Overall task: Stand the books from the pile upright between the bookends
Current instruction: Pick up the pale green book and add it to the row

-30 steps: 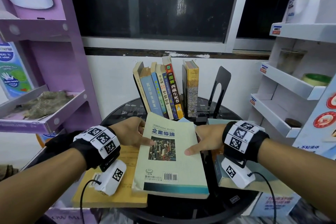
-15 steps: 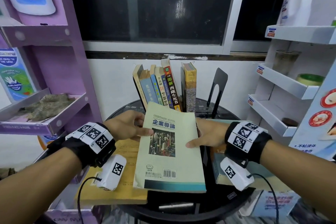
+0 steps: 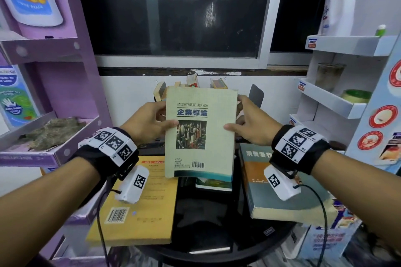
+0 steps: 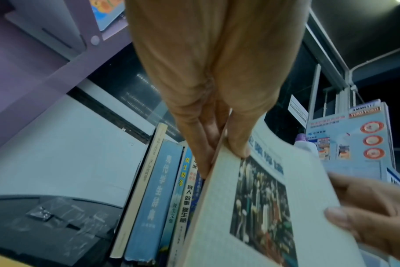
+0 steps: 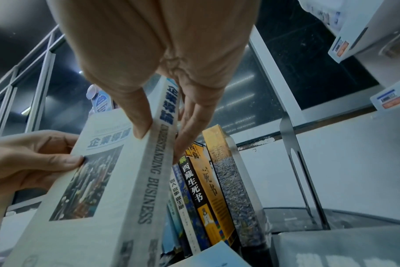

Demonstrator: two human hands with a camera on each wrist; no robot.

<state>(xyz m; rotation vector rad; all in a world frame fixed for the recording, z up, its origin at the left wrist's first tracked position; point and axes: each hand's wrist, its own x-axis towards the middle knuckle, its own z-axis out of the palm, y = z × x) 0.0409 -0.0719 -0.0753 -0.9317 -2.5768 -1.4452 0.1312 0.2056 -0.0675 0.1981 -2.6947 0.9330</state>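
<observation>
A pale green book titled "Understanding Business" (image 3: 198, 134) is lifted off the table, cover facing me, nearly upright. My left hand (image 3: 152, 124) pinches its left edge, thumb on the cover and fingers behind, as the left wrist view shows (image 4: 217, 144). My right hand (image 3: 249, 128) grips the spine side (image 5: 158, 140) the same way. Behind the book, several books (image 5: 208, 189) stand upright against the wall, mostly hidden in the head view. The black right bookend (image 3: 256, 95) peeks out beside my right hand, and stands free of the books (image 5: 295, 162).
A yellow book (image 3: 138, 206) lies flat at the left of the round black table (image 3: 206, 245), a grey-and-orange book (image 3: 280, 191) lies at the right, and a small book (image 3: 213, 184) lies in the middle. A purple shelf (image 3: 54, 154) stands left, white shelves (image 3: 334, 102) right.
The pale green book has been raised off the pile and tipped from lying flat to nearly upright. Both hands rose with it, gripping its sides.
</observation>
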